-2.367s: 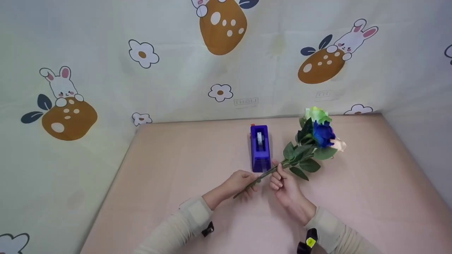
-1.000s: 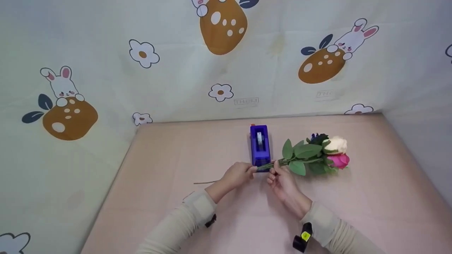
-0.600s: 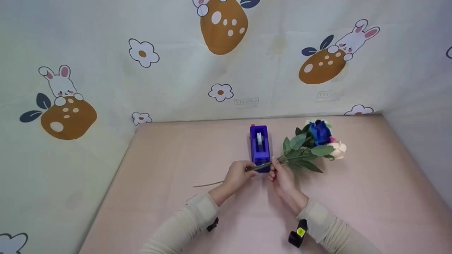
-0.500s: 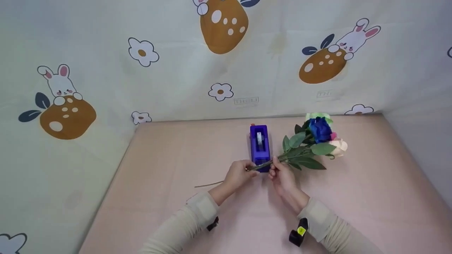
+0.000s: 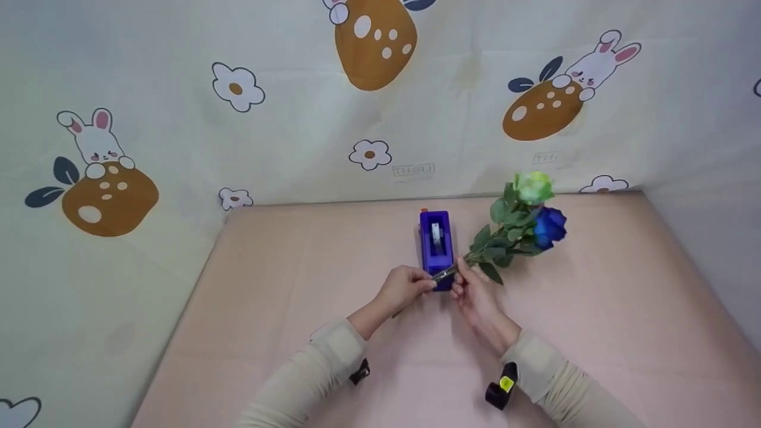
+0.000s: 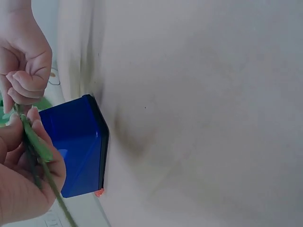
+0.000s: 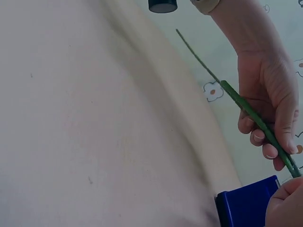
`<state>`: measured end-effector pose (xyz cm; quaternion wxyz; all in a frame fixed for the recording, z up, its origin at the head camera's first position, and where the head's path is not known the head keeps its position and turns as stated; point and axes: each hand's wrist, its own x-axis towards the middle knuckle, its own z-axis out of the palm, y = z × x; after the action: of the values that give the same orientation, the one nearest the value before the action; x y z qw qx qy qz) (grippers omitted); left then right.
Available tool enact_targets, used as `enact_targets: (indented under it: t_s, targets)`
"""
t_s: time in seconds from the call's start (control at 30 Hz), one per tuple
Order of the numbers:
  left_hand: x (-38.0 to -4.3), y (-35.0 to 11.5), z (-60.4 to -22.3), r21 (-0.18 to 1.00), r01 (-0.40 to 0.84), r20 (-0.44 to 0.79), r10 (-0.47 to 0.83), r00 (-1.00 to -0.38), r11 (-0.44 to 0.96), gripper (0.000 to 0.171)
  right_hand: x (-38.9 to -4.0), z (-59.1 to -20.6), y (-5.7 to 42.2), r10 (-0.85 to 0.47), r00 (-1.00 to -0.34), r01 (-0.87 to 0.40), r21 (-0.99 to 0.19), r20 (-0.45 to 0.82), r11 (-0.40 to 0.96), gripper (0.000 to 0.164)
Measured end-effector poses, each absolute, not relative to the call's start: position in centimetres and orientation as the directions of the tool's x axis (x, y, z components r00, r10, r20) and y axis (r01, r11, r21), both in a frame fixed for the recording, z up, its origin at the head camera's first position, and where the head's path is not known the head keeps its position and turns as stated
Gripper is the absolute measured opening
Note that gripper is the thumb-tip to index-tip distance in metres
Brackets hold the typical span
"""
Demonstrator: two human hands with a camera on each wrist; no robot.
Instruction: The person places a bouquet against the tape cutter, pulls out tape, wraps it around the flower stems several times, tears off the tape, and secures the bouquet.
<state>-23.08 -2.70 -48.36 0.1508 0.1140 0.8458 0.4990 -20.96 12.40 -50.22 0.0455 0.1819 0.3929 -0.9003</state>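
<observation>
A bunch of roses lies across both hands in the head view, its blue rose (image 5: 550, 227) and pale green rose (image 5: 534, 187) at the upper right above green leaves (image 5: 502, 238). My left hand (image 5: 399, 291) pinches the lower green stems (image 7: 251, 113) between thumb and fingers. Closer to the leaves, my right hand (image 5: 478, 300) pinches the same bunch with thumb and forefinger. Between the hands the stems look shiny (image 5: 443, 274). One thin stem sticks out past the others in the right wrist view. Just behind the hands stands a blue-purple tape dispenser (image 5: 439, 261), partly covered by the stems.
The tabletop (image 5: 285, 255) has a pale pinkish cover. A cloth with rabbit and flower prints (image 5: 297, 148) hangs behind and at the sides. Black straps with cameras (image 5: 502, 385) sit at the wrists.
The bunch has turned in the fingers: the cream and pink roses have gone from sight, and the green one has come up at the top. The long thin stem has swung closer to the left wrist.
</observation>
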Motion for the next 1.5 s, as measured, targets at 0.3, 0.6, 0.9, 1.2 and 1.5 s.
enact_targets:
  t_s: [0.3,0.6,0.9,1.2,1.5]
  targets:
    - [-23.8,-2.9,-48.6,0.872,0.057,-0.1,0.291,-0.952,0.487,0.014,-21.5,-50.2,12.3,0.073,-0.922,0.248,-0.725,-0.381,-0.642,0.021]
    - [-24.2,-3.4,-48.4,0.832,0.06,-0.185,0.378,-0.907,0.551,0.028,-22.2,-49.8,12.7,-0.003,-0.923,0.303,-0.722,-0.385,-0.622,0.038]
    - [-24.7,-3.6,-48.5,0.844,0.158,-0.006,0.302,-0.953,0.513,0.012,-22.3,-50.0,12.5,0.05,-0.939,0.26,-0.796,-0.341,-0.547,0.012]
    - [-24.4,-3.4,-48.5,0.749,0.301,0.144,0.299,-0.943,0.591,0.018,-22.7,-49.6,12.4,0.08,-0.92,0.316,-0.846,-0.384,-0.429,0.034]
    - [-24.5,-3.2,-48.0,0.783,0.216,0.046,0.291,-0.955,0.584,0.024,-22.7,-49.4,12.7,0.048,-0.921,0.322,-0.825,-0.387,-0.464,0.033]
